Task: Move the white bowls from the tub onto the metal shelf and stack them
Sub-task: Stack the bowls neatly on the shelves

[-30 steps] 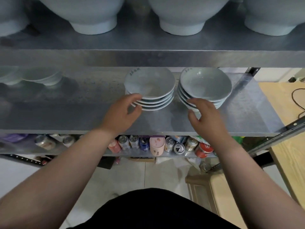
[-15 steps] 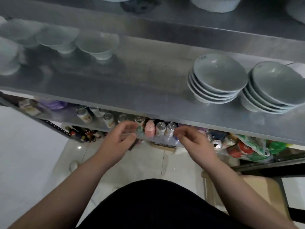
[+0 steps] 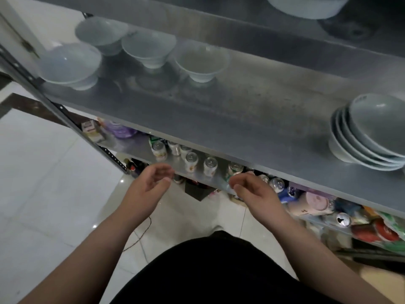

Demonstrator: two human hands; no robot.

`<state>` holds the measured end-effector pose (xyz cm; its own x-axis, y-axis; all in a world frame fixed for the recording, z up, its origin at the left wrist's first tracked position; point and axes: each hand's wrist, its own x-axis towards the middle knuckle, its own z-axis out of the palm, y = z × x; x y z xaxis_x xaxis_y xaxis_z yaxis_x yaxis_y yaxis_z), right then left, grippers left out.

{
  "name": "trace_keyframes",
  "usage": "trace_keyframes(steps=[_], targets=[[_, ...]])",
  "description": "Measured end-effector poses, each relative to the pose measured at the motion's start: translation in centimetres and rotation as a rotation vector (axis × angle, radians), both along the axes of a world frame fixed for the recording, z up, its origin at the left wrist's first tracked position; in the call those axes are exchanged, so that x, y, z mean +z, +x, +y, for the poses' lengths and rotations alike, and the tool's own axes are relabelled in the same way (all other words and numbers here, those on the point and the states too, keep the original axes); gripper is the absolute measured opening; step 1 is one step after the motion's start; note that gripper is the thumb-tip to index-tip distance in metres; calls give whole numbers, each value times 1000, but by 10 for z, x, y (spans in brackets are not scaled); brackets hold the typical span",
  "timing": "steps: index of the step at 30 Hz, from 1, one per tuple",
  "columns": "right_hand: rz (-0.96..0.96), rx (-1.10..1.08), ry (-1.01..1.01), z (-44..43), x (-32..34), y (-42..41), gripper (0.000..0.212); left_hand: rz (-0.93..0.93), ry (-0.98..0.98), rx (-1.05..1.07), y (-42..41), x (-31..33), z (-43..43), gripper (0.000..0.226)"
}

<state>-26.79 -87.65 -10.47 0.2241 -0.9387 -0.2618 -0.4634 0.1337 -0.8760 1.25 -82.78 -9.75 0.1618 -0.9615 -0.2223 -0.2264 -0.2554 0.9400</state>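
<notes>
1. The left hand (image 3: pixel 149 185) hangs in the lower middle of the frame, below the front edge of the metal shelf (image 3: pixel 241 119). Its fingers are loosely curled, its palm is turned inward, and it holds nothing.
2. The right hand (image 3: pixel 254 191) is just right of it at about the same height, well apart from the left hand. Its fingers are also loosely curled and it grips nothing.
3. Neither hand touches a bowl or the shelf.
4. A stack of white bowls (image 3: pixel 368 132) stands on the metal shelf at the right edge of the frame. Several are nested upright, and the stack is partly cut off by the frame.
5. Four more bowls stand upright towards the upper left of the same shelf:
   - a large bowl (image 3: pixel 70 64) nearest the left corner
   - a second bowl (image 3: pixel 100 34) behind it
   - a third bowl (image 3: pixel 149 48) to the right
   - a fourth bowl (image 3: pixel 201 62) further right.
6. These four are blurred, and they stand near each other but unstacked.
7. The base of another bowl (image 3: pixel 306 5) shows on the higher shelf at the top of the frame.
8. A lower shelf under the hands carries drink cans (image 3: pixel 190 161) standing in a row. A pink container (image 3: pixel 315 204) lies among more cans at the lower right.
9. A pale tiled floor (image 3: pixel 43 172) fills the left side.
10. The person's black garment (image 3: pixel 219 270) fills the bottom centre.
</notes>
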Motion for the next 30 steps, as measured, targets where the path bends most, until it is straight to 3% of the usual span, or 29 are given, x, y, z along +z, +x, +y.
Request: trace_keyframes(steps=[4, 11, 16, 20, 26, 30], targets=[[23, 31, 50, -33, 4, 20, 20, -29, -16, 92, 22, 4, -27, 29], [59, 87, -39, -110, 11, 72, 16, -18, -28, 226, 55, 0, -58, 28], [129, 27, -87, -152, 9, 121, 12, -79, -5, 154, 98, -10, -81, 24], [230, -21, -244, -189, 14, 162, 15, -224, -33, 43, 148, -10, -130, 28], [669, -7, -570, -260, 15, 210, 58, -676, -230, -166, 216, -7, -228, 51], [977, 73, -410, -306, 8, 227, 71, -975, -422, -340, 228, -10, -302, 68]])
